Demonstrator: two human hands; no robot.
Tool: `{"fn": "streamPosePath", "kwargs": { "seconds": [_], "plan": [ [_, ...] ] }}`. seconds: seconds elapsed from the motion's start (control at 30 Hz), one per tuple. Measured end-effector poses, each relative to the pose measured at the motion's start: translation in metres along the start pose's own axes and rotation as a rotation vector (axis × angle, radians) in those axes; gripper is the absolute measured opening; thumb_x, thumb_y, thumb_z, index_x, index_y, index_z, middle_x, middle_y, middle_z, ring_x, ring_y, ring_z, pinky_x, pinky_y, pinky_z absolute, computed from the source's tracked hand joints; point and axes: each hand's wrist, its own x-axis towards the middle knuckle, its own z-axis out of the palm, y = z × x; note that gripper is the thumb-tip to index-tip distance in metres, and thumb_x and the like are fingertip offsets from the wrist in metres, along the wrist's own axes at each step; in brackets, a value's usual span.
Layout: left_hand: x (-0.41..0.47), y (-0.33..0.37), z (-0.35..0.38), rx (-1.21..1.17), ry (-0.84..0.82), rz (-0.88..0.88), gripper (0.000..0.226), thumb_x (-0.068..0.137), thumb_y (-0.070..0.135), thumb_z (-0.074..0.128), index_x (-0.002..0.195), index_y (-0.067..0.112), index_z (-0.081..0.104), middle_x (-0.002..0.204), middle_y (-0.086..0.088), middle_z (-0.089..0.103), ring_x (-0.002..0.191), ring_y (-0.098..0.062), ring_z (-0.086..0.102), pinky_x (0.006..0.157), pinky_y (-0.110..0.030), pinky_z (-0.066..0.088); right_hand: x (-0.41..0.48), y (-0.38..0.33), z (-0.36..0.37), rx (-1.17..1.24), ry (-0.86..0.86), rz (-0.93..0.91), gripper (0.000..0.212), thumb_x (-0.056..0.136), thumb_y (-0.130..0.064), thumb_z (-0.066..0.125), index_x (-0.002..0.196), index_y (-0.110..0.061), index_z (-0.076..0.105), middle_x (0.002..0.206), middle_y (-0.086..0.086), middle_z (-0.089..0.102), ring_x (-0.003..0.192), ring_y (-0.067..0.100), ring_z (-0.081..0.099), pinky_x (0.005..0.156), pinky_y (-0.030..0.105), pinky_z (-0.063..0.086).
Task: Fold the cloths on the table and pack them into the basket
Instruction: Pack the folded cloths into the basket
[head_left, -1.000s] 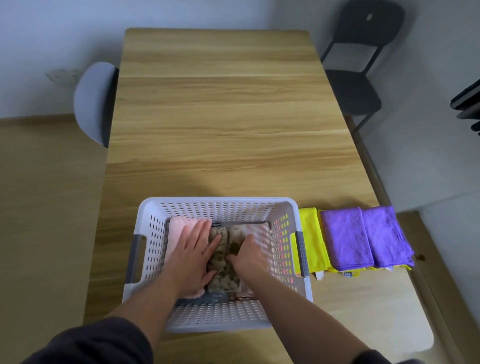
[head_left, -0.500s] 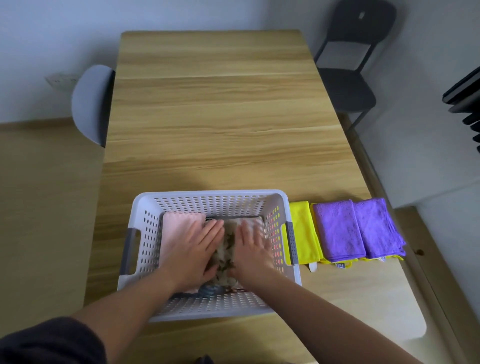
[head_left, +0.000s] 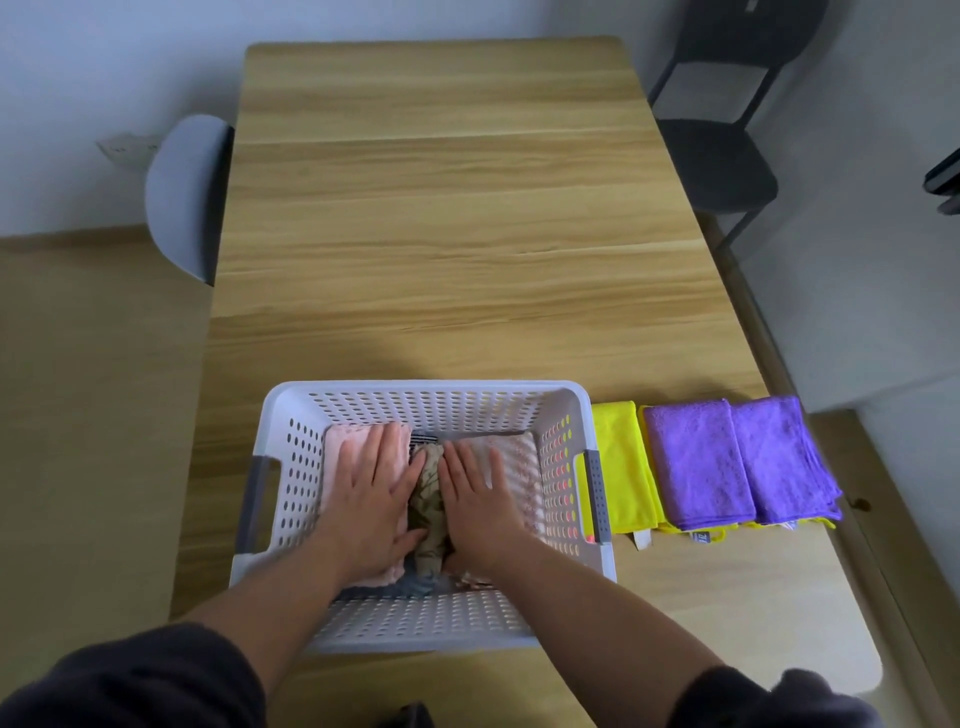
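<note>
The left grip (head_left: 371, 499) is lying flat and palm down inside the basket (head_left: 426, 388), its fingers stretched straight and close together, pointing away from the person; it is pressing on a pink cloth (head_left: 340, 454) at the basket's left side and is clasping nothing; the right grip (head_left: 478, 501) is lying flat just beside it, fingers straight and slightly spread, pressing on a pale patterned cloth (head_left: 522, 467) at the basket's right side, likewise clasping nothing; both forearms are reaching in over the basket's near wall.

Between the two grips a brown patterned cloth (head_left: 428, 496) is bunching up in a narrow ridge, touching both; the white, hole-dotted walls are closing in the cloths on all sides.

The basket is sitting on the tabletop (head_left: 441, 234) by the person's edge, a grey handle at each short end; just beside its right end a folded yellow cloth (head_left: 618, 467) is lying flat, then a purple cloth (head_left: 696, 462) and a second purple cloth (head_left: 779, 457) side by side, yellow edges showing beneath them; a grey chair (head_left: 182, 192) is standing at the tabletop's left side and a black chair (head_left: 722, 156) at its right.

The basket's long axis is running left to right; the brown ridge and the folded cloths' long sides are running away from the person.
</note>
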Motion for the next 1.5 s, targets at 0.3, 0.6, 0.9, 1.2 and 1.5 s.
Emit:
{"fn": "streamPosePath", "kwargs": {
  "seconds": [0.3, 0.6, 0.9, 1.2, 1.5],
  "plan": [
    [-0.024, 0.012, -0.068, -0.273, 0.116, -0.067, 0.061, 0.097, 0.041, 0.024, 0.151, 0.015, 0.01, 0.158, 0.0, 0.009, 0.146, -0.021, 0.006, 0.117, -0.033, 0.001, -0.054, 0.026, -0.059, 0.413, 0.064, -0.034, 0.091, 0.089, -0.024, 0.061, 0.15, -0.003, -0.003, 0.158, 0.013, -0.013, 0.147, 0.028, -0.007, 0.118, 0.042, 0.006],
    [-0.009, 0.095, -0.178, -0.638, 0.634, 0.006, 0.022, 0.082, 0.027, 0.047, 0.091, 0.016, 0.064, 0.079, 0.006, 0.066, 0.068, -0.017, 0.063, 0.056, -0.028, 0.047, -0.16, 0.112, -0.082, 0.91, 0.693, 0.047, 0.031, 0.089, -0.013, 0.054, 0.118, -0.014, 0.062, 0.112, -0.001, 0.064, 0.098, 0.013, 0.059, 0.084, 0.026, 0.048],
    [0.064, 0.229, -0.202, -0.882, 0.368, 0.011, 0.014, 0.083, 0.013, 0.055, 0.095, 0.014, 0.063, 0.086, 0.001, 0.067, 0.083, -0.023, 0.062, 0.072, -0.033, 0.047, -0.187, 0.221, -0.014, 0.922, 0.77, 0.44, 0.028, 0.087, -0.005, 0.059, 0.115, -0.011, 0.065, 0.116, 0.004, 0.064, 0.098, 0.019, 0.061, 0.078, 0.02, 0.041],
    [0.152, 0.306, -0.148, -0.976, -0.183, -0.572, 0.066, 0.089, 0.031, 0.058, 0.136, -0.004, 0.029, 0.14, -0.019, 0.04, 0.129, -0.032, 0.041, 0.098, -0.033, 0.038, -0.156, 0.316, 0.065, 1.005, 0.364, 0.949, 0.068, 0.08, -0.025, 0.063, 0.139, -0.011, 0.031, 0.136, 0.013, 0.044, 0.126, 0.032, 0.041, 0.098, 0.043, 0.036],
    [0.178, 0.314, -0.134, -1.168, -0.121, -0.788, 0.051, 0.08, 0.021, 0.068, 0.121, -0.001, 0.046, 0.123, -0.016, 0.058, 0.112, -0.031, 0.058, 0.078, -0.03, 0.045, -0.145, 0.327, 0.075, 0.84, 0.315, 1.023, 0.048, 0.076, -0.037, 0.068, 0.115, -0.016, 0.05, 0.115, 0.005, 0.052, 0.11, 0.025, 0.05, 0.088, 0.036, 0.036]
  ]
}}
